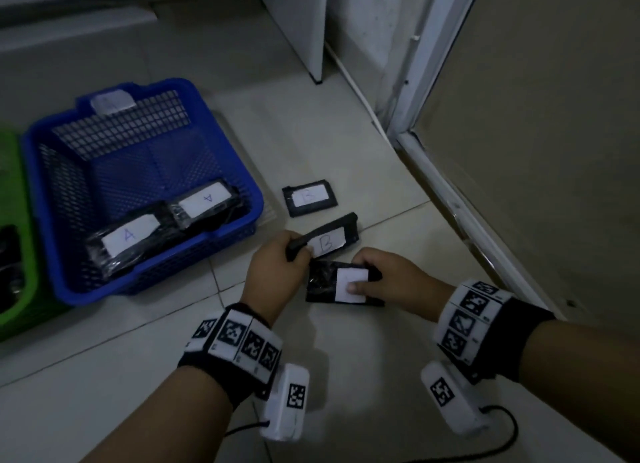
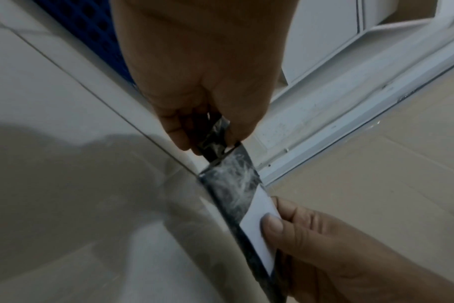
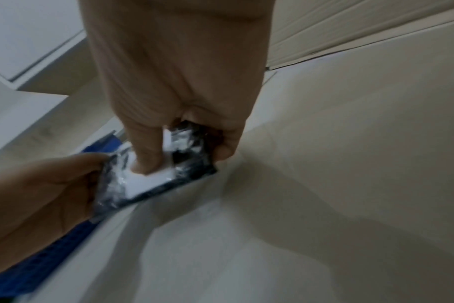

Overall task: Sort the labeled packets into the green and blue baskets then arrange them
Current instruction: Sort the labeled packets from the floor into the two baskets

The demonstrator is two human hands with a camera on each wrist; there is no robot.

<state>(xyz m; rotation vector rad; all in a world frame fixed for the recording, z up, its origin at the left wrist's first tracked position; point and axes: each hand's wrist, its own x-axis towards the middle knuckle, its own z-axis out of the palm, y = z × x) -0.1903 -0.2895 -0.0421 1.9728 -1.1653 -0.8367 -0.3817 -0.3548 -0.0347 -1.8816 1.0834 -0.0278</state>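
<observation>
Your left hand (image 1: pixel 277 258) pinches the B packet (image 1: pixel 327 241) by its edge for carrying; your right hand (image 1: pixel 384 277) grips another packet (image 1: pixel 341 284) – thumb covering its label, so the letter stays unread

Both forearms were bare, with no sleeves in view. Each wrist wore a black fabric band (image 1: pixel 221 376) wrapped with a row of white square tiles (image 1: pixel 242 341) printed with black-and-white coded markers; the right wrist's band (image 1: pixel 512 338) carried the same kind of tiles (image 1: pixel 467 320). Below each wrist hung a white rounded box, the left one (image 1: pixel 289 402) and the right one (image 1: pixel 450 397) each bearing one coded marker. A thin black cable (image 1: pixel 509 428) trailed from the right box.
</observation>
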